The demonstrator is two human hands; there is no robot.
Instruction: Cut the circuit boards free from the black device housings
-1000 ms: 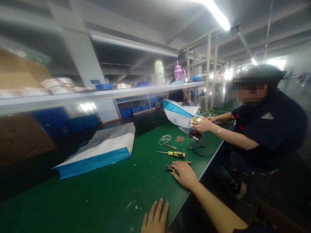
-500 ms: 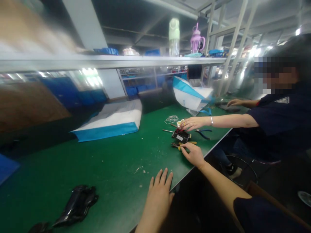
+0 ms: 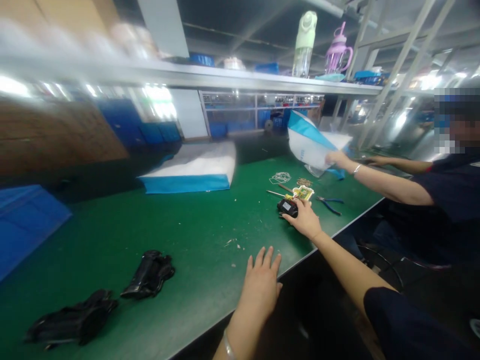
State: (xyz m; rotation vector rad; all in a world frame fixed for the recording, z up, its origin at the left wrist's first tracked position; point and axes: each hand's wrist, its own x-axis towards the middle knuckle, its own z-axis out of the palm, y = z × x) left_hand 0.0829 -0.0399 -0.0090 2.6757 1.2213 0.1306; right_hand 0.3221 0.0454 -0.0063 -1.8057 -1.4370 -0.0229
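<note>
The person's two hands are well apart. The right hand point(image 3: 305, 220) has its fingers on a black module point(image 3: 288, 207) with a pale label, lying on the green worktop point(image 3: 202, 225); from here I can't tell whether they have closed on it. Nearer the person than the module, the left hand point(image 3: 260, 280) lies palm down, fingers spread, holding nothing.

Just beyond the module sits a yellow-and-white part point(image 3: 303, 193), with a screwdriver point(image 3: 275, 193) partly hidden beside it. Farther beyond are looped white wire point(image 3: 280, 178) and a heap of small brownish pieces point(image 3: 303, 182). Blue-handled pliers point(image 3: 330, 201) lie to the module's right. Well to its left are two black bundles point(image 3: 148, 276) and a flat white-and-blue bag point(image 3: 189, 172). Beyond it, a co-worker's hand point(image 3: 338, 160) is at a second, upright bag point(image 3: 305, 145).
</note>
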